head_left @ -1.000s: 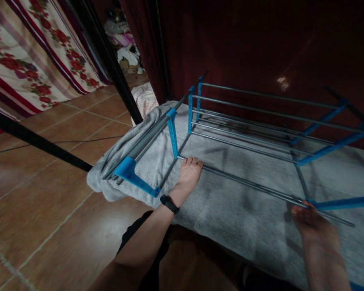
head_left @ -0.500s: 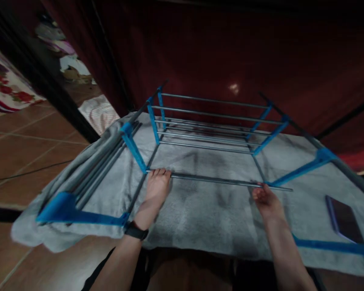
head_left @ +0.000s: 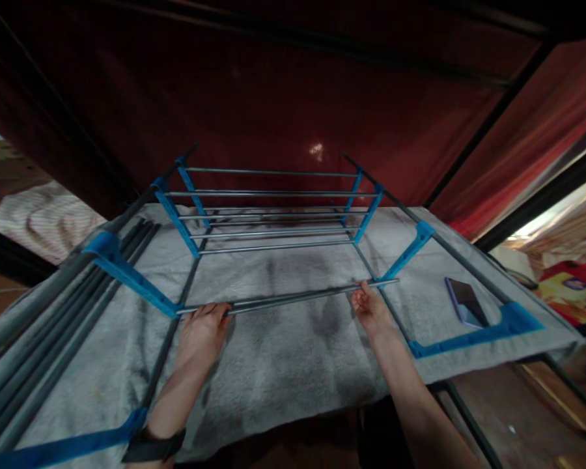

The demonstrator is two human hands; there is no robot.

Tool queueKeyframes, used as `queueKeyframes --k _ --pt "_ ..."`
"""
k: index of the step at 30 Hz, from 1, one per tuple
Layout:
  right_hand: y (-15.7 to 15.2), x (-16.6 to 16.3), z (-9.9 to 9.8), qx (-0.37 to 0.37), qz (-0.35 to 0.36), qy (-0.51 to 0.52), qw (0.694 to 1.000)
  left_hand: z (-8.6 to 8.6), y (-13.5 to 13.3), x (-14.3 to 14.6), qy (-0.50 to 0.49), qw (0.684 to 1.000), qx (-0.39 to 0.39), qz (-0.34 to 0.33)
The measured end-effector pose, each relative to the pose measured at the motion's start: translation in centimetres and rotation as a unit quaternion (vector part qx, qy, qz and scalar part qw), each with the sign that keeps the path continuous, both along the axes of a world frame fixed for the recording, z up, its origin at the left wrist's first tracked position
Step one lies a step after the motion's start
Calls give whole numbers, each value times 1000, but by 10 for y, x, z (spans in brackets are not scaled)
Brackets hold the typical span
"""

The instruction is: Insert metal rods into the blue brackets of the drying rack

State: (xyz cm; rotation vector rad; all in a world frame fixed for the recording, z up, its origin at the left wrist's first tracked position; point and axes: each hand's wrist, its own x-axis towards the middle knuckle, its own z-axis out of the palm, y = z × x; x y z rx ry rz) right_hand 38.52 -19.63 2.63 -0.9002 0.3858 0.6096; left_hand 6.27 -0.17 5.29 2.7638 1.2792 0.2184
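My left hand (head_left: pixel 202 332), with a black band on its wrist, closes around the left end of a thin metal rod (head_left: pixel 293 299), next to a blue plastic bracket (head_left: pixel 139 280). My right hand (head_left: pixel 371 309) pinches the same rod towards its right end, which sticks out past another blue bracket (head_left: pixel 404 253). A second rod seems to lie close along it at a slight angle. Both brackets belong to a rack lying on its side, its far part crossed by several fixed rods (head_left: pixel 273 193).
Grey cloth (head_left: pixel 283 371) lies under the rack. Several loose tubes (head_left: pixel 85 316) lie along the left side. A phone (head_left: pixel 466 301) rests at right, by the near right blue bracket (head_left: pixel 473 337). Dark red panels (head_left: pixel 254 111) stand behind.
My view has turned to the right, shifting the rack leftwards in the picture. Both hands stay on the rod, and a narrow gap now shows between it and the second rod.
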Motion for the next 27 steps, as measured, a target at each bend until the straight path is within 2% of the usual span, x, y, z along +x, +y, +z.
queueKeyframes --k 7,11,16,27 --pt "7 -14 -7 5 24 -9 1000 -2 2 0 28 999 -26 9" --pt "9 -20 -10 9 59 -47 997 -2 4 -3 39 998 -50 23" --pt "12 -24 -4 20 113 -95 989 -1 6 -7 39 997 -68 27" --pt "8 -10 8 4 116 -118 986 4 3 -4 9 998 -62 21"
